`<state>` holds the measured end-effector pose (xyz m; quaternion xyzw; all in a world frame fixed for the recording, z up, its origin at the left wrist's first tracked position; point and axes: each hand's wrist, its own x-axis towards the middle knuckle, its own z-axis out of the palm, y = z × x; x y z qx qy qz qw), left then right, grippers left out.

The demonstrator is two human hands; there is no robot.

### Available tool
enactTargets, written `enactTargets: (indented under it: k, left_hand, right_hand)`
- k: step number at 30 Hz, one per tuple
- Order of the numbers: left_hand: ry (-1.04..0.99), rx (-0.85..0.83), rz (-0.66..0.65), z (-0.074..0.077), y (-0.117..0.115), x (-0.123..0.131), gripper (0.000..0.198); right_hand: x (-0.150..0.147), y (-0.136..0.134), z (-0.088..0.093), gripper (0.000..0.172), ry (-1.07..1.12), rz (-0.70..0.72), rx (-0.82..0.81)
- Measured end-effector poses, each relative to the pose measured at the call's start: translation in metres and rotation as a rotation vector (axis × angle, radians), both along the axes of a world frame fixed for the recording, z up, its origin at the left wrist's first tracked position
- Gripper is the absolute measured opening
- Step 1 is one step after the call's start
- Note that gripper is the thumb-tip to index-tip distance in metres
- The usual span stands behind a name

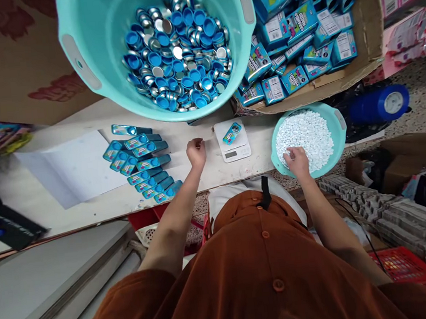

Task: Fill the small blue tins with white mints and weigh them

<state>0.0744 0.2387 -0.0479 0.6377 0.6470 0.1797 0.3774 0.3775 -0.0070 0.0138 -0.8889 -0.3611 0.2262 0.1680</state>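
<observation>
My left hand [196, 154] hovers over the white table just left of a small digital scale [234, 153], its fingers curled together; whatever they hold, if anything, is hidden. On the scale lies a blue candy tin [232, 133]. My right hand [297, 162] reaches over the near rim of a turquoise basin [340, 118], fingertips bent in among small white candies [311, 136]. I cannot make out what is between those fingers. Several blue tins [146, 149] stand grouped on the table to the left of my left hand.
A large turquoise tub [113, 83] of blue and silver caps [183, 56] sits behind the scale. Right of it, a cardboard box [368, 26] holds blue packages. White paper [80, 168] lies at left; a blue film roll [378, 104] is beyond the basin.
</observation>
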Motion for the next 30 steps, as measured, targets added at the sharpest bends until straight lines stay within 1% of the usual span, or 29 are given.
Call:
enactTargets:
  k: [2, 5, 7, 9, 11, 14, 16, 18, 21, 24, 27, 30]
  left_hand:
    - [-0.075, 0.064, -0.015, 0.023, -0.02, 0.004, 0.015]
    - [-0.156, 0.158, -0.082, 0.058, -0.042, 0.019, 0.018]
    - [-0.168, 0.205, -0.155, 0.075, -0.048, 0.034, 0.017]
    - [-0.161, 0.24, -0.231, 0.083, -0.049, 0.05, 0.016]
    - [-0.154, 0.266, -0.291, 0.085, -0.044, 0.066, 0.016]
    - [-0.127, 0.303, -0.344, 0.081, -0.033, 0.085, 0.016]
    - [-0.094, 0.325, -0.386, 0.08, -0.026, 0.092, 0.017]
    - [-0.068, 0.348, -0.416, 0.082, -0.024, 0.092, 0.019]
    - [-0.056, 0.381, -0.392, 0.089, -0.03, 0.078, 0.022]
    - [-0.047, 0.368, -0.364, 0.093, -0.047, 0.054, 0.022]
    - [-0.028, 0.312, -0.353, 0.09, -0.07, 0.026, 0.021]
    - [-0.035, 0.274, -0.329, 0.084, -0.096, 0.003, 0.02]
  right_hand:
    - [-0.001, -0.002, 0.0, 0.031, 0.011, 0.034, 0.007]
    - [-0.003, -0.006, -0.001, 0.031, 0.048, 0.072, 0.029]
    - [-0.005, -0.008, -0.002, 0.029, 0.064, 0.066, 0.055]
    - [-0.008, -0.008, -0.004, 0.028, 0.071, 0.046, 0.086]
    - [-0.011, -0.007, -0.005, 0.03, 0.083, 0.025, 0.116]
    - [-0.014, -0.005, -0.005, 0.034, 0.113, 0.012, 0.146]
    - [-0.014, -0.004, -0.005, 0.037, 0.135, 0.005, 0.153]
    - [-0.013, -0.004, -0.006, 0.037, 0.16, -0.01, 0.157]
    - [-0.011, -0.004, -0.008, 0.034, 0.2, -0.042, 0.156]
    - [-0.01, -0.003, -0.011, 0.032, 0.228, -0.063, 0.141]
    - [-0.009, -0.002, -0.013, 0.034, 0.195, -0.062, 0.136]
    - [-0.009, -0.001, -0.017, 0.032, 0.184, -0.1, 0.142]
